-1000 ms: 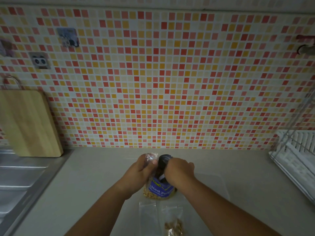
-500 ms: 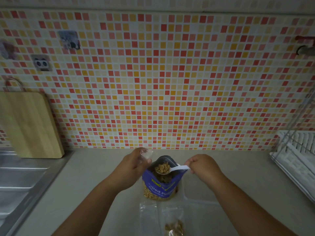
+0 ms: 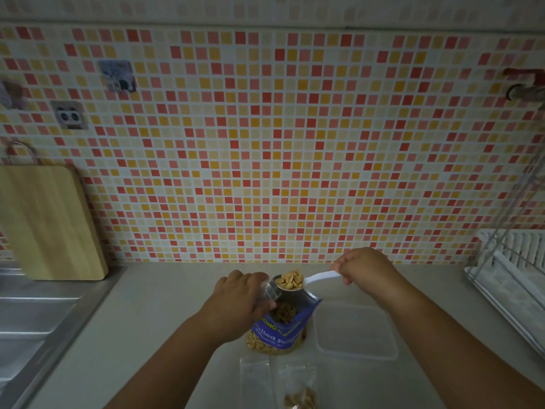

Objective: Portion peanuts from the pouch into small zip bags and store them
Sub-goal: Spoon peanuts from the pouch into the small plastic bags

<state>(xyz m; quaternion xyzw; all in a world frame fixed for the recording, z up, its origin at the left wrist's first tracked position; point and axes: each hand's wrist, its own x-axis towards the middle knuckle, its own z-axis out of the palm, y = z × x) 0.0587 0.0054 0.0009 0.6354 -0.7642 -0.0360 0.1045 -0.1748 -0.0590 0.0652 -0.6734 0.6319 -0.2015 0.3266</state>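
Note:
A blue peanut pouch (image 3: 278, 335) stands open on the counter. My left hand (image 3: 240, 299) grips its top left edge together with a small clear zip bag (image 3: 272, 290) held open beside the pouch mouth. My right hand (image 3: 364, 265) holds a white spoon (image 3: 320, 277) by the handle. The spoon's bowl is heaped with peanuts (image 3: 290, 278) and hovers just above the pouch mouth, next to the clear bag. Two more small zip bags lie flat in front: an empty one (image 3: 255, 382) and one with some peanuts (image 3: 299, 391).
A clear plastic lidded container (image 3: 355, 330) sits right of the pouch. A wooden cutting board (image 3: 44, 222) leans on the tiled wall at left above a steel sink (image 3: 32, 317). A white dish rack (image 3: 513, 270) stands at the right edge.
My right hand has lifted the spoon out of the pouch, loaded with peanuts, and moved up and to the right. My left hand kept hold of the pouch top and bag.

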